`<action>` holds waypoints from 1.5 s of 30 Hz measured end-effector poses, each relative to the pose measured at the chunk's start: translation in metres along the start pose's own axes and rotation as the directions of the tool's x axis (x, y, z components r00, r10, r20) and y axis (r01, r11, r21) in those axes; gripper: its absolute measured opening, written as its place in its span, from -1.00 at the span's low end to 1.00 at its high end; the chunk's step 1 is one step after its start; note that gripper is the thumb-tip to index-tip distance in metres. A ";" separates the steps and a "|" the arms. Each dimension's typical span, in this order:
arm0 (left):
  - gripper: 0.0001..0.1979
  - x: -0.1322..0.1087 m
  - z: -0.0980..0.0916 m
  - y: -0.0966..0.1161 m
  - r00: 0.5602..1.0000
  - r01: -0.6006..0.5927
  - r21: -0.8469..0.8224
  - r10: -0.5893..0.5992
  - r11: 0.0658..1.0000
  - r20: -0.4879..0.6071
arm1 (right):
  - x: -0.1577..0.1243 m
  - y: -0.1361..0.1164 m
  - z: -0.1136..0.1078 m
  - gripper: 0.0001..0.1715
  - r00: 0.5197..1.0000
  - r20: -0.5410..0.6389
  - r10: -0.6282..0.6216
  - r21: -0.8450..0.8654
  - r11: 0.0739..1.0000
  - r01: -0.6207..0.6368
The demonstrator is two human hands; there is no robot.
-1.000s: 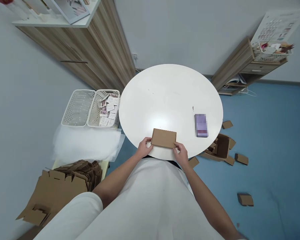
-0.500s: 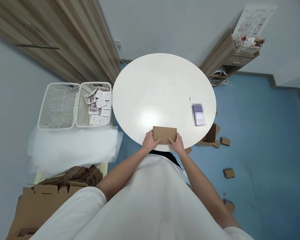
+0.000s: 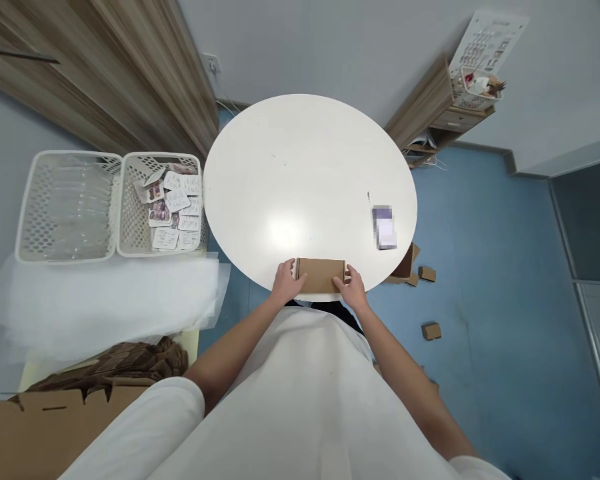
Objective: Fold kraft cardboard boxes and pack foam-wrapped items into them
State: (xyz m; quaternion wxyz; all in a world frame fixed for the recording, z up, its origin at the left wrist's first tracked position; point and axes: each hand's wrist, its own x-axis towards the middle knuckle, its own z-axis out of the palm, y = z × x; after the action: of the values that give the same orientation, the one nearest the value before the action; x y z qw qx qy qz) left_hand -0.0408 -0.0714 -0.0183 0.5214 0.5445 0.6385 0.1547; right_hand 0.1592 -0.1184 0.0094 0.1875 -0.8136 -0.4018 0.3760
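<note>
A small closed brown cardboard box [image 3: 321,275] lies at the near edge of the white oval table [image 3: 305,160]. My left hand [image 3: 287,283] is at the box's left end, thumb on its top and fingers beside the end. At the right end, my right hand [image 3: 351,287] has its thumb over the top and its fingers curled by the side. Both hands hold the box loosely between them. The undersides of the fingers are partly hidden.
A blurred purple-and-white item [image 3: 385,228] lies on the table's right. To the left stand a white basket of printed cards [image 3: 199,200], a basket of clear plastic pieces [image 3: 27,207], translucent sheets [image 3: 105,293] and flat cardboard [image 3: 70,427]. Small boxes [image 3: 431,331] lie on the floor.
The box has turned slightly to sit straighter and shifted a little towards me. My fingers have loosened around its ends. The whole view has swung somewhat.
</note>
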 end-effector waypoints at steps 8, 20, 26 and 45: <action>-0.48 -0.001 0.017 0.022 0.991 0.071 -0.042 -0.075 0.997 -0.108 | 0.024 0.010 -0.015 -0.41 0.987 0.151 -0.051 0.106 0.994 0.035; -0.38 0.004 0.214 0.150 0.941 -0.146 0.071 0.116 0.987 0.316 | 0.015 0.173 -0.171 -0.29 0.947 -0.253 0.197 0.279 0.952 -0.124; -0.36 0.032 0.322 0.201 0.839 -0.232 0.059 0.169 0.971 0.517 | 0.028 0.244 -0.229 -0.25 0.880 -0.318 0.354 0.401 0.891 -0.213; -0.52 0.032 0.242 0.157 0.855 -0.226 0.092 0.153 0.970 0.496 | 0.052 0.193 -0.197 -0.19 0.977 -0.124 0.172 0.418 0.902 -0.105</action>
State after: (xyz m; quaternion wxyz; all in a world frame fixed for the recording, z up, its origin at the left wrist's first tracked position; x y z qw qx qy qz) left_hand 0.2490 -0.0770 -0.0127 0.6053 0.6631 0.4400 0.0165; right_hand 0.4286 -0.1950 -0.0044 0.3577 -0.8100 -0.2391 0.3985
